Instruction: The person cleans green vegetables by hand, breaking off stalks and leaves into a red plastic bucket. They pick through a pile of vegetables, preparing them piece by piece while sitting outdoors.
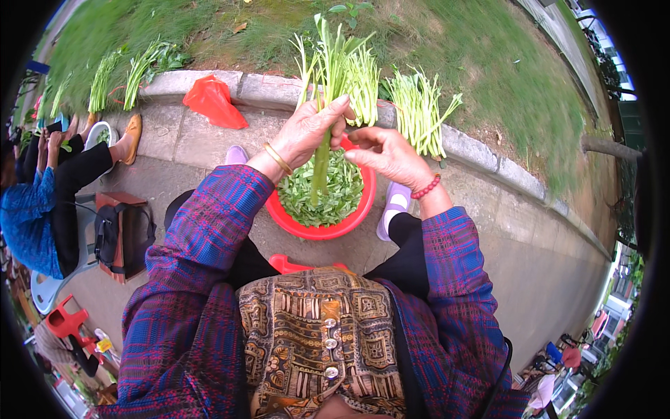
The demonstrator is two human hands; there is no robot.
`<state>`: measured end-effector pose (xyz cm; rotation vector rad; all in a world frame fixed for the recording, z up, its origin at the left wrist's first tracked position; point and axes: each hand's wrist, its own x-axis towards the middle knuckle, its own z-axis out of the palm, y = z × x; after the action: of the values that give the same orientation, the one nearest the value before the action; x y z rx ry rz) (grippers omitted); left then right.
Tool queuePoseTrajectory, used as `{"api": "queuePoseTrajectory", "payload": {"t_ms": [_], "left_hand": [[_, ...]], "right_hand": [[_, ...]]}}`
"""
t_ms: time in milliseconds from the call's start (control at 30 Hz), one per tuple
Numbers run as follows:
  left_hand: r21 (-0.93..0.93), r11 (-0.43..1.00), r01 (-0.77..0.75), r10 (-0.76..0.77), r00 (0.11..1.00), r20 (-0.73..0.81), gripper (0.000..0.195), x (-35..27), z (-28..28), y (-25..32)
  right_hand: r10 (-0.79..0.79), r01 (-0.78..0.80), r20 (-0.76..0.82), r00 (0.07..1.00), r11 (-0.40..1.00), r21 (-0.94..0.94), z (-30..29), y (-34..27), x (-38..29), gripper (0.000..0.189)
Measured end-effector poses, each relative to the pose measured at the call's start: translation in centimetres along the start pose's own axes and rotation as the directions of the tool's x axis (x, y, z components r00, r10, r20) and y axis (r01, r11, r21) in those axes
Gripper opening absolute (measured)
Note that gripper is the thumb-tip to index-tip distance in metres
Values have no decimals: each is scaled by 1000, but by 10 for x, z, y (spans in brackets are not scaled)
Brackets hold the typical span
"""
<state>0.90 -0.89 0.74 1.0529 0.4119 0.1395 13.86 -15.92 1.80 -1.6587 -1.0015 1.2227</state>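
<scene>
My left hand, with a gold bangle at the wrist, grips a small bunch of leafy green stalks upright over the red plastic basin. Cut green pieces fill much of the basin. Just right of the bunch is my right hand, a red bead bracelet at its wrist; its thumb and fingers are apart and nothing shows between them. Bundles of pale green stalks lean on the stone kerb beyond the basin, some of them directly behind my left hand.
A red plastic bag lies against the stone kerb. At the left a person in blue sits near a white basin, beside a black bag. More stalk bundles lie on the grass edge. Part of a red stool shows below me.
</scene>
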Motion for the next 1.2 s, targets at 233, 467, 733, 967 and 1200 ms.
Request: {"api": "queuePoseTrajectory", "payload": {"t_ms": [233,467,733,967,1200], "left_hand": [[93,982,-164,169,984,-56,45,3,13,-3],[210,972,-109,84,989,123,37,-5,19,9],[50,985,-167,164,985,56,41,-1,15,20],[27,997,-79,76,993,91,25,4,10,2],[227,942,-247,264,963,-51,18,6,6,7]], "right_hand": [[-32,14,115,993,988,151,43,-6,9,52],[-87,144,-238,967,962,230,54,23,16,23],[11,36,-197,980,972,233,52,17,13,15],[-40,59,-135,990,989,138,51,20,17,21],[-158,154,-317,935,987,-37,-14,-4,10,39]]}}
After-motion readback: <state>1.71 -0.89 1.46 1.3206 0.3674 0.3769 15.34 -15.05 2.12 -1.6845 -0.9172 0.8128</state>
